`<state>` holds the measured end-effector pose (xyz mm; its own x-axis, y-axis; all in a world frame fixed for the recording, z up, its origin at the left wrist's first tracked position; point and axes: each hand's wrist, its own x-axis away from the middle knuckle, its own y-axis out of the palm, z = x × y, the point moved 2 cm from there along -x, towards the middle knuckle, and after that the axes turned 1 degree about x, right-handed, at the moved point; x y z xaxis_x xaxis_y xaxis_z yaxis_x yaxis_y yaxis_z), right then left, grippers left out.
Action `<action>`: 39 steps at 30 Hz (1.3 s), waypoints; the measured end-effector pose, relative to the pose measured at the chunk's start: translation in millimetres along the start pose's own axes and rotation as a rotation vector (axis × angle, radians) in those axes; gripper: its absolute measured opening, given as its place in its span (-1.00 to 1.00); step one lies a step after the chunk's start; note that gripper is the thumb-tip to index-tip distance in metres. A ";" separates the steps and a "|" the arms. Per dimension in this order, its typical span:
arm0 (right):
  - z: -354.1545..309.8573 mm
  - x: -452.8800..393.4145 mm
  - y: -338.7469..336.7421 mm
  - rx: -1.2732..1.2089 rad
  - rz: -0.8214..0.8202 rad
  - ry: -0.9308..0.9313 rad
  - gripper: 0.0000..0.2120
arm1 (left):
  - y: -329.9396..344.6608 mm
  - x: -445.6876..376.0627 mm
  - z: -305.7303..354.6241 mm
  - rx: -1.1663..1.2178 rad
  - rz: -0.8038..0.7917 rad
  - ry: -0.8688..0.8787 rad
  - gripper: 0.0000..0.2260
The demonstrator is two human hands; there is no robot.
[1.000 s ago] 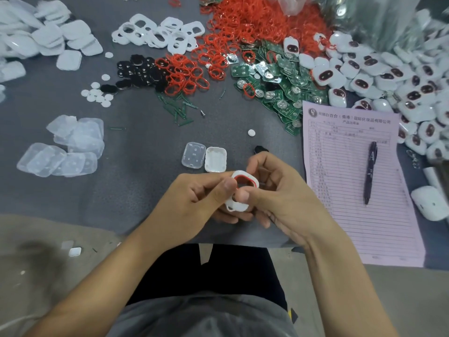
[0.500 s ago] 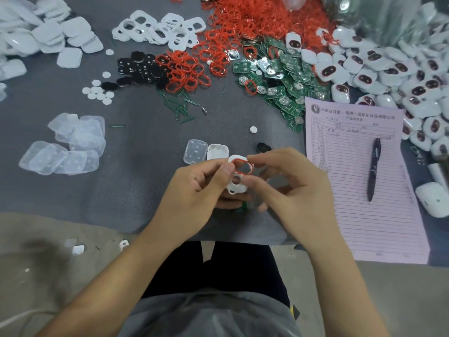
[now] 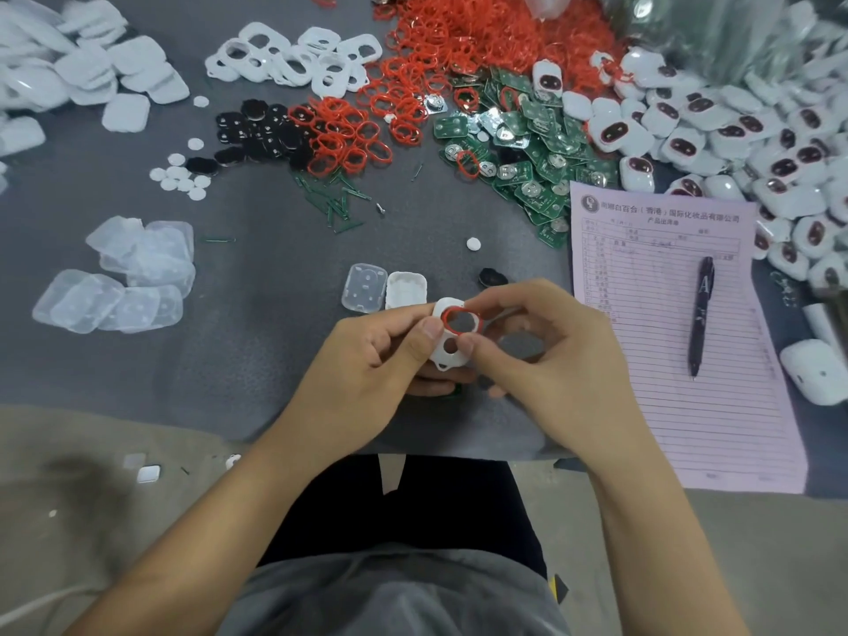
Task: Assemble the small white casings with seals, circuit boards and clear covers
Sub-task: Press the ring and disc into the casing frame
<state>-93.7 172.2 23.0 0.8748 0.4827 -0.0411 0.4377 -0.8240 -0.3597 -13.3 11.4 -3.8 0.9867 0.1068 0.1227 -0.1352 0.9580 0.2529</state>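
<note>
A small white casing (image 3: 443, 356) with two holes is held above the table's near edge. My left hand (image 3: 367, 360) grips its left side, thumb on its face. A red seal ring (image 3: 460, 319) lies around the casing's upper hole. My right hand (image 3: 550, 355) pinches the casing and the ring from the right. Just behind the hands, a clear cover (image 3: 364, 287) and a white back shell (image 3: 406, 290) lie side by side. Piles of red seals (image 3: 463, 43) and green circuit boards (image 3: 527, 149) lie further back.
Finished white casings (image 3: 734, 130) pile up at the far right. A pink form (image 3: 679, 332) with a pen (image 3: 700, 314) lies at the right. More clear covers (image 3: 124, 277) sit at the left, white frames (image 3: 293, 57) and black pads (image 3: 257, 130) beyond. The table edge runs under my wrists.
Both hands lifted the casing a little away from me, and its face now shows both holes. The red seal sits more fully around the upper hole.
</note>
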 end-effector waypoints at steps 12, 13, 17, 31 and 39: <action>8.3 5.4 0.8 0.073 0.039 -0.017 -0.74 | 0.4 -0.6 -2.4 -0.002 0.017 -0.012 -0.73; 7.9 5.0 0.7 0.079 0.037 -0.025 -0.74 | 0.3 -0.4 -2.4 -0.002 0.013 -0.010 -0.72; 4.6 3.0 1.4 0.048 0.021 -0.030 -0.74 | 0.4 0.5 -1.1 0.001 0.007 -0.006 -0.72; 2.1 1.3 3.5 -0.013 -0.001 -0.010 -0.72 | 2.5 0.2 1.1 -0.020 0.021 0.035 -0.77; -0.2 1.8 2.9 -0.034 0.004 -0.013 -0.73 | 1.2 -0.5 -0.5 -0.025 0.025 0.038 -0.78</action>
<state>-90.8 170.6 22.1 0.8739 0.4830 -0.0544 0.4412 -0.8353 -0.3279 -13.9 12.7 -4.0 0.9858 0.1405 0.0919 -0.1580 0.9611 0.2264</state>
